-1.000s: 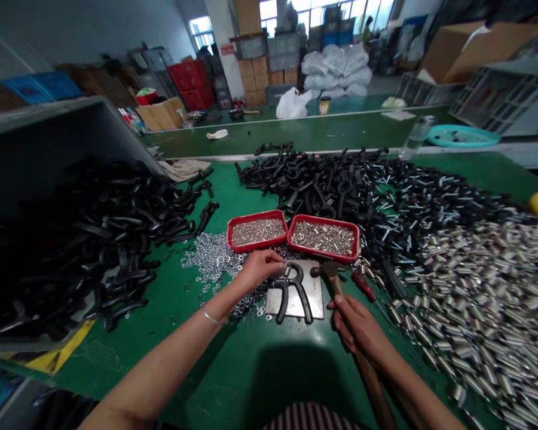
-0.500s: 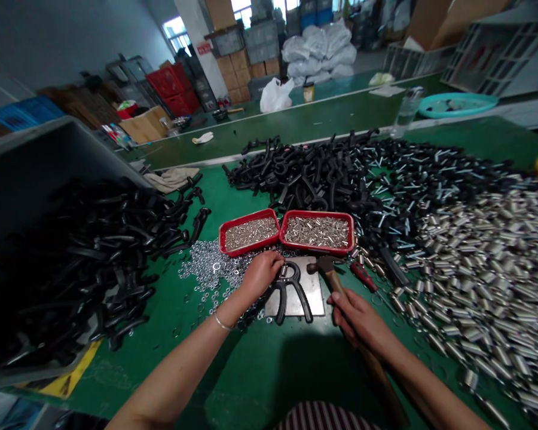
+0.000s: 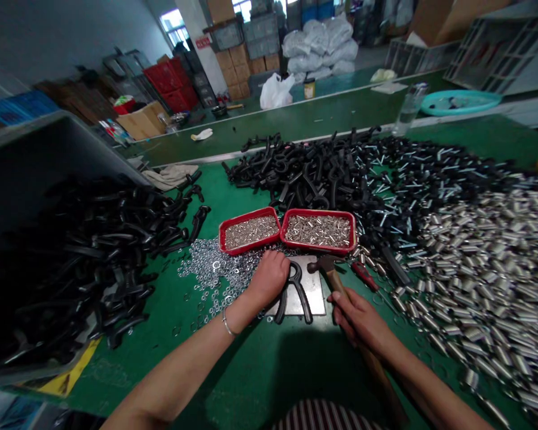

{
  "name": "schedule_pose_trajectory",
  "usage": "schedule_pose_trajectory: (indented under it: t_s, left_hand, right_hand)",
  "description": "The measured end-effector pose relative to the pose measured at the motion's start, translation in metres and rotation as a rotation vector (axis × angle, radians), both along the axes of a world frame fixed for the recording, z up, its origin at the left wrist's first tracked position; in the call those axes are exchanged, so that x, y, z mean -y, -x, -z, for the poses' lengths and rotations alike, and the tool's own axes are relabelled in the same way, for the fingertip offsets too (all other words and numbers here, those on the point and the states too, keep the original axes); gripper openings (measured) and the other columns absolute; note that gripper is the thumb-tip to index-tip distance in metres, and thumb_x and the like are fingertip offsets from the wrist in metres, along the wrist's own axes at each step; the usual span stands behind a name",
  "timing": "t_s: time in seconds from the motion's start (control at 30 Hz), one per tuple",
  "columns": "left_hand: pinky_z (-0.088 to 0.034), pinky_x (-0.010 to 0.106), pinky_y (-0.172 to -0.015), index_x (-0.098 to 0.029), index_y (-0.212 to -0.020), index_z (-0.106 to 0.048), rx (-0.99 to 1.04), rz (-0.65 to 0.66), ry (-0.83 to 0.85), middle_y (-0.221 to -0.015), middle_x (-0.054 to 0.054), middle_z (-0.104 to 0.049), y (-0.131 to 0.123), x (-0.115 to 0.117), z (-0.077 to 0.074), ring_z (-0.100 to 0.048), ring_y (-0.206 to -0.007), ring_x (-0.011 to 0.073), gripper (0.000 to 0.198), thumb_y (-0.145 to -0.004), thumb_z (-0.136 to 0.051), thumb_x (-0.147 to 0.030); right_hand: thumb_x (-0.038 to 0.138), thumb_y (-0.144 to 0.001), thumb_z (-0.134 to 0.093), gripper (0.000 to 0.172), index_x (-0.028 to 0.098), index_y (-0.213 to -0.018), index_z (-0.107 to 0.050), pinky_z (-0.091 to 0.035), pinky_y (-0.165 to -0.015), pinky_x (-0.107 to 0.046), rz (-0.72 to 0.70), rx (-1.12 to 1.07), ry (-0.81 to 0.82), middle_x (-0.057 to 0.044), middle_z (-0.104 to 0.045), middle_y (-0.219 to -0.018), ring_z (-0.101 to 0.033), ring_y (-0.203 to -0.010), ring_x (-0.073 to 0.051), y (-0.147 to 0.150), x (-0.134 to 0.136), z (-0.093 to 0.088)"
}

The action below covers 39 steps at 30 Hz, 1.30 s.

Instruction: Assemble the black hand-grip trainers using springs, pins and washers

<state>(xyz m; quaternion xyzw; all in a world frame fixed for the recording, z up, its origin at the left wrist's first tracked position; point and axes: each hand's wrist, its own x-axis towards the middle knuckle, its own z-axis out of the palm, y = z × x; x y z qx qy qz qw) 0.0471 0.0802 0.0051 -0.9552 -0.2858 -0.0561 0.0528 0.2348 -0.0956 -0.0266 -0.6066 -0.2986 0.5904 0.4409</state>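
A black two-legged clamp (image 3: 303, 298) with a rounded loop at its top lies on a square metal plate (image 3: 317, 292). My left hand (image 3: 271, 278) is over the clamp's left side, its fingers curled down and closed. Whatever they grip is hidden under the hand. In my right hand (image 3: 358, 319) is a claw hammer (image 3: 329, 269), held by its wooden handle, with the head resting low at the plate's right edge. Loose metal nuts and washers (image 3: 206, 269) are scattered left of the plate.
Behind the plate stand two red trays of small metal parts, the left (image 3: 251, 230) and the right (image 3: 318, 232). A red-handled screwdriver (image 3: 365, 276) lies right of the hammer. Metal cylinders (image 3: 484, 275) and black parts (image 3: 305, 173) are heaped around. A grey bin (image 3: 72, 137) stands left.
My left hand has shifted slightly right and turned palm-down, now covering the clamp's left side and part of its loop. My right hand and the hammer have stayed put.
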Motion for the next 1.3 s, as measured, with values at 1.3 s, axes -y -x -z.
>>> schedule_pose_trajectory:
  t_s: [1.3]
  left_hand:
    - [-0.049, 0.039, -0.078, -0.014, -0.104, -0.06, 0.137, -0.481, 0.305, -0.098, 0.012, -0.064, 0.043, 0.09, -0.012, -0.062, -0.088, 0.0269, 0.038, -0.092, -0.058, -0.051]
  right_hand:
    - [0.055, -0.1, -0.031, 0.042, 0.021, -0.089, -0.054, -0.047, -0.067, -0.034, -0.651, 0.909, -0.129, -0.006, -0.064, -0.072, -0.063, -0.067, -0.023, -0.02, -0.035, -0.08]
